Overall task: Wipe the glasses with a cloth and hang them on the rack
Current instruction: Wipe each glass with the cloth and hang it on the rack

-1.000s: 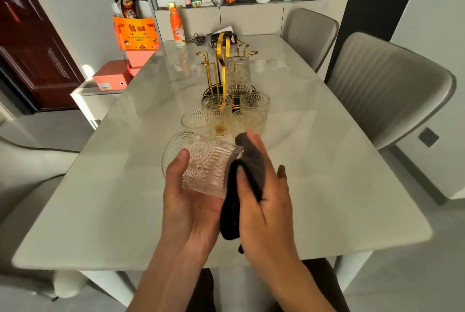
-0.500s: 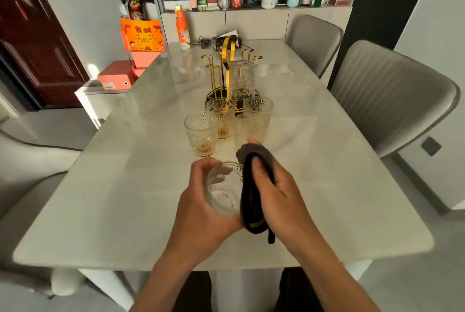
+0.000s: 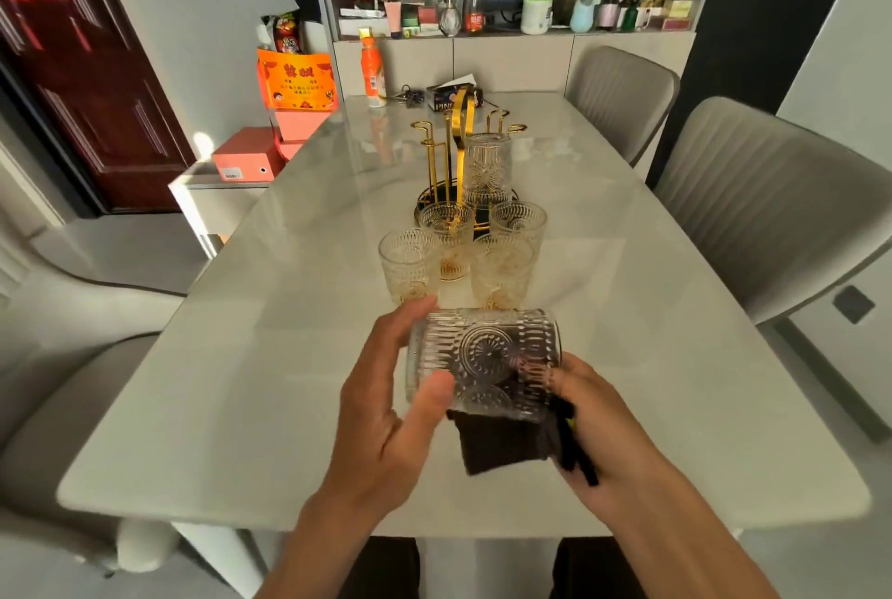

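Observation:
My left hand (image 3: 386, 410) grips an embossed clear glass (image 3: 482, 359) that lies sideways above the table, its mouth toward the right. My right hand (image 3: 598, 424) holds a dark cloth (image 3: 502, 441), which hangs under the glass and reaches into its mouth. Beyond them several upright patterned glasses (image 3: 410, 263) stand in a cluster. Behind those is the gold rack (image 3: 456, 149) on a round dark base, with one glass (image 3: 486, 168) hanging upside down on a peg.
The pale marble table (image 3: 270, 357) stretches ahead. An orange bottle (image 3: 372, 74) and a dark box (image 3: 451, 98) sit at its far end. Grey chairs (image 3: 753, 212) stand on the right, another at the left (image 3: 58, 386). A cluttered shelf (image 3: 507, 14) lines the back wall.
The glass has been turned from mouth-toward-me to lying sideways. The cloth has shifted from beside the glass to below it and into its mouth.

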`<state>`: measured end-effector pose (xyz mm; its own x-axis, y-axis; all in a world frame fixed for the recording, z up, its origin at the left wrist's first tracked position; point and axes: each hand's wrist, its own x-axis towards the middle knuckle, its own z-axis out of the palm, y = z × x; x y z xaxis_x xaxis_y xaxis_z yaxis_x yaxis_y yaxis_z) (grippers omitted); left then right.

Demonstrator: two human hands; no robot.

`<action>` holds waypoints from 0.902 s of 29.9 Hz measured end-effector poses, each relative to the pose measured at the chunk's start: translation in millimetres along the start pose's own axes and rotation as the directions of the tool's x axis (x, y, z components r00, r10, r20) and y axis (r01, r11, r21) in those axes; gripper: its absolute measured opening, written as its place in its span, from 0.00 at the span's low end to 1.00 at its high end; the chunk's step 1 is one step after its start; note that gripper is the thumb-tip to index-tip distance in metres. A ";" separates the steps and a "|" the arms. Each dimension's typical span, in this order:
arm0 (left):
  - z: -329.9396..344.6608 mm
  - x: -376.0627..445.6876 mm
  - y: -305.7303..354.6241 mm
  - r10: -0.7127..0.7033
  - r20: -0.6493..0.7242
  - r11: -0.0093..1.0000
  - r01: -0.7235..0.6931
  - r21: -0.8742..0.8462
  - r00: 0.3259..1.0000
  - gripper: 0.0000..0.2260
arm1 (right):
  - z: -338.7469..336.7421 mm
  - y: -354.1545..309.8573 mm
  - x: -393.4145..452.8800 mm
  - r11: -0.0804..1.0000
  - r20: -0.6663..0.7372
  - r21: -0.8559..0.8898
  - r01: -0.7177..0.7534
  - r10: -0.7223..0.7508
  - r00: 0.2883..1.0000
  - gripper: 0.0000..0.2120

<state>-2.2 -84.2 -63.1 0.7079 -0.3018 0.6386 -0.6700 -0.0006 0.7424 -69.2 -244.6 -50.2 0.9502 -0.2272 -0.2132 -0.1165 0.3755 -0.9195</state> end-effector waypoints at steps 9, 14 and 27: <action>7.4 27.6 15.0 -0.435 0.128 0.880 0.451 -0.150 0.891 0.15 | 0.0 -11.1 -4.1 0.737 0.031 -0.494 0.461 -0.515 0.857 0.21; 19.4 0.7 -1.1 -0.063 -0.130 0.969 0.030 -0.243 0.989 0.09 | 6.7 -5.8 -9.8 0.878 0.031 -0.346 0.332 -0.343 0.939 0.17; 15.3 27.1 0.9 -0.346 0.080 0.910 0.355 -0.214 0.935 0.11 | 1.3 -12.2 -1.1 0.887 -0.031 -0.393 0.242 -0.276 0.961 0.18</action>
<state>13.0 -107.0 -48.2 0.8758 -0.3580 0.3237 -0.3103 0.0962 0.9458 -68.4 -247.7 -38.3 0.9361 -0.3495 0.0388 0.0133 -0.0748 -0.9971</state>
